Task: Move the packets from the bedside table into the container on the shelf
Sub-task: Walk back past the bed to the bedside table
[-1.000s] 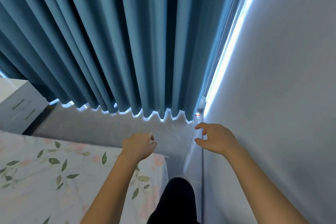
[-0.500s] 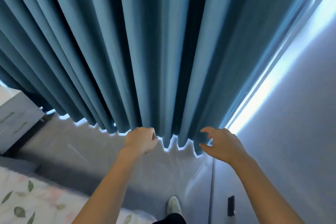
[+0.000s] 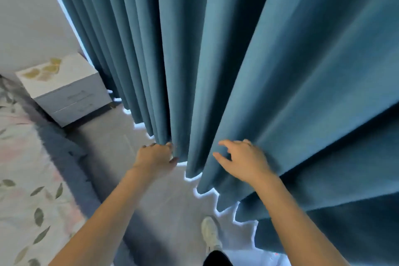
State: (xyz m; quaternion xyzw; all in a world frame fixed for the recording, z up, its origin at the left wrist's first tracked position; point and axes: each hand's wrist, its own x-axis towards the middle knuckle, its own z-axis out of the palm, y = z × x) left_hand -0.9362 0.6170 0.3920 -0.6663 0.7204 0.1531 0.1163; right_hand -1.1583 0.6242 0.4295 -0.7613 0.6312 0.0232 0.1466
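A white bedside table point(image 3: 73, 97) with two drawers stands at the far left, against the wall. On its top lie several yellowish packets point(image 3: 43, 69), blurred. My left hand point(image 3: 154, 157) is in front of me with its fingers curled, right beside a curtain fold, and nothing shows in it. My right hand point(image 3: 241, 160) has its fingers spread and slightly bent against the curtain cloth and holds nothing. Both hands are well away from the table. No shelf or container is in view.
A long blue curtain point(image 3: 237, 71) fills the middle and right, its hem just above the grey floor point(image 3: 164, 201). A bed with a leaf-print sheet point(image 3: 26, 179) runs along the left. My white shoe point(image 3: 210, 233) is on the floor between bed and curtain.
The view has swung left: the right-hand wall has gone out of sight and the bedside table with its packets now shows. Both hands have come up against the curtain.
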